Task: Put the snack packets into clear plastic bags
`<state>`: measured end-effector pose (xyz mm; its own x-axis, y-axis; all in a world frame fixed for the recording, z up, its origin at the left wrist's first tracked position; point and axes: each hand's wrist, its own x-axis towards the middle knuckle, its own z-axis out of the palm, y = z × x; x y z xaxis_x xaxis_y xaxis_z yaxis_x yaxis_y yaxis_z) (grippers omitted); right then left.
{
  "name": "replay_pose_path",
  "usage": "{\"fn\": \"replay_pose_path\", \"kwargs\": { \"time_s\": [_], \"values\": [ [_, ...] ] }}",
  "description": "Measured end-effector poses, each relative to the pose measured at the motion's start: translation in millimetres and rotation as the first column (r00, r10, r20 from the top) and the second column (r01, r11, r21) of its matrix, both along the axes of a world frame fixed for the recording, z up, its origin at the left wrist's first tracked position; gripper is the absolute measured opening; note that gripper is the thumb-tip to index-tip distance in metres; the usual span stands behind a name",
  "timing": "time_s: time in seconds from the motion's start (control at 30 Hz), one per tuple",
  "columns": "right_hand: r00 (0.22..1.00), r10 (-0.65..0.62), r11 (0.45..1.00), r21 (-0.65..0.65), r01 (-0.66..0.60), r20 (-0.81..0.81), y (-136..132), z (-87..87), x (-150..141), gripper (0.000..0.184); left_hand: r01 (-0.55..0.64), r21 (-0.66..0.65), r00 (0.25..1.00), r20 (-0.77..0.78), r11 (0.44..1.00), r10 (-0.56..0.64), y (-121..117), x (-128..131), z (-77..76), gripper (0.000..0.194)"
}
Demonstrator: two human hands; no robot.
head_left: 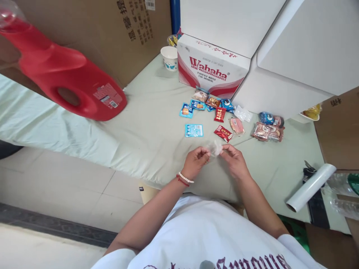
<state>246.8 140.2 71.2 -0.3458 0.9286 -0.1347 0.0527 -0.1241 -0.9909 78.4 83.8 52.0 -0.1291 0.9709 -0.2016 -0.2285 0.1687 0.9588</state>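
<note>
Between my two hands, above the near part of the table, is a crumpled clear plastic bag [215,148]. My left hand [196,161] pinches its left side, thumb against fingers. On the other side my right hand [234,158] grips the bag between thumb and fingertips. Just beyond them lie a red snack packet [223,133], a pink packet [237,126] and a light blue packet [194,130]. Farther back are another red packet [220,114], a blue packet [186,110], a brown packet [213,101] and a crumpled clear wrapper [243,113].
A Wahaha water box [213,71] stands at the back beside a paper cup [169,58]. To the left is a large red jug [84,84]. Brown snack packs [267,132] lie at right, with a roll of plastic film [311,188] and clear bottles [340,184] nearer the right edge.
</note>
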Motion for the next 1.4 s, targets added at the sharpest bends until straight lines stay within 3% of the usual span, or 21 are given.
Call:
{"fn": "replay_pose_path", "kwargs": {
  "time_s": [0.13,0.3,0.4,0.47,0.53,0.63,0.73,0.83,0.9,1.0,1.1,1.17,1.23,1.3,1.4],
  "values": [
    [0.992,-0.015,0.998,-0.063,0.008,-0.122,2.4,-6.0,7.8,0.021,-0.092,0.006,0.994,0.064,0.996,0.092,-5.3,-5.3,-4.4,0.029],
    [0.992,-0.020,0.994,-0.106,0.007,-0.128,0.8,-7.4,12.7,0.023,-0.172,0.074,0.954,0.262,0.982,0.147,-8.3,-8.0,10.1,0.027],
    [0.970,-0.054,0.977,-0.214,0.003,-0.236,3.8,-0.5,15.0,0.040,-0.107,0.190,0.987,0.141,0.976,0.081,-13.6,-9.7,23.0,0.026],
    [0.958,0.000,0.968,-0.239,-0.071,-0.285,7.3,4.5,14.9,0.056,-0.006,0.253,0.998,0.068,0.968,-0.011,-17.0,-9.5,28.6,0.026],
    [0.960,0.094,0.963,-0.222,-0.156,-0.264,10.7,7.6,13.9,0.057,0.028,0.267,0.995,0.080,0.963,-0.051,-18.2,-8.9,30.5,0.024],
    [0.975,0.121,0.967,-0.199,-0.158,-0.188,12.6,7.4,13.0,0.033,-0.137,0.209,0.974,0.205,0.968,0.093,-14.7,-11.0,28.8,0.020],
    [0.981,-0.037,0.983,-0.183,0.002,-0.189,8.1,2.3,14.6,0.026,-0.300,0.062,0.889,0.379,0.952,0.256,-8.8,-17.9,26.8,0.022],
    [0.969,-0.130,0.976,-0.199,0.088,-0.211,-0.2,-4.9,17.9,0.025,-0.277,-0.066,0.806,0.527,0.959,0.269,-6.3,-23.8,25.9,0.026],
    [0.972,-0.146,0.979,-0.166,0.115,-0.185,-4.4,-7.4,20.3,0.023,-0.230,-0.080,0.796,0.559,0.970,0.235,-6.8,-24.0,25.1,0.027],
    [0.979,-0.174,0.985,-0.005,0.175,-0.103,-4.8,-2.2,22.2,0.025,-0.204,-0.007,0.849,0.497,0.979,0.181,-8.7,-18.7,24.2,0.027],
    [1.000,-0.012,0.994,0.107,0.014,-0.023,-0.4,11.3,16.2,0.047,-0.169,0.126,0.937,0.327,0.978,0.120,-10.5,-10.5,25.6,0.026],
    [0.984,0.175,0.984,0.036,-0.174,-0.035,2.0,18.2,6.1,0.069,-0.131,0.209,0.976,0.200,0.969,0.089,-11.8,-5.2,27.7,0.026],
    [0.950,0.276,0.951,-0.104,-0.292,-0.146,3.0,19.2,-5.4,0.080,-0.114,0.255,0.988,0.133,0.960,0.082,-13.3,-1.6,29.5,0.027],
    [0.928,0.257,0.919,-0.230,-0.321,-0.269,2.9,14.9,-13.9,0.073,-0.126,0.243,0.986,0.140,0.962,0.094,-14.8,-0.8,29.7,0.029],
    [0.941,0.128,0.928,-0.297,-0.225,-0.313,2.8,5.8,-16.3,0.038,-0.231,0.122,0.958,0.203,0.965,0.204,-16.6,-5.1,27.4,0.037]
  ]
}}
